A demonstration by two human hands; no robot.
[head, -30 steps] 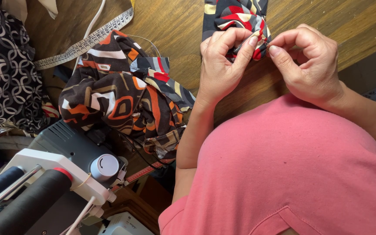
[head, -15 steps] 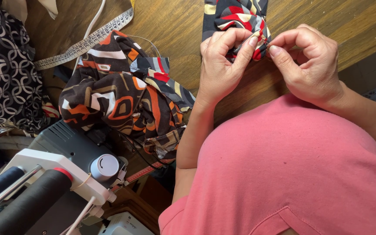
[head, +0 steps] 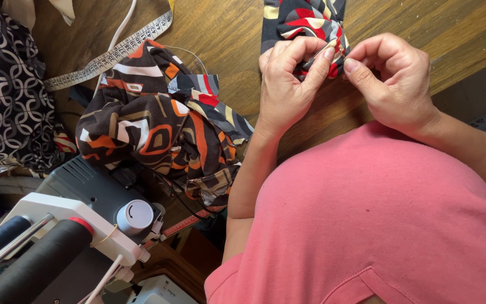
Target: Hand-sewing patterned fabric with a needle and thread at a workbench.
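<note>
While left hand [head: 285,84] pinches folded fabric [head: 305,22] | right hand [head: 395,84] pinches edge | fabric runs away

No packages, labels, signs or screens show anywhere around the hands. The nearest thing with printed marks is a white measuring tape [head: 111,55], lying slantwise on the wooden table [head: 232,39], well to the left of the left hand [head: 285,90].
</note>
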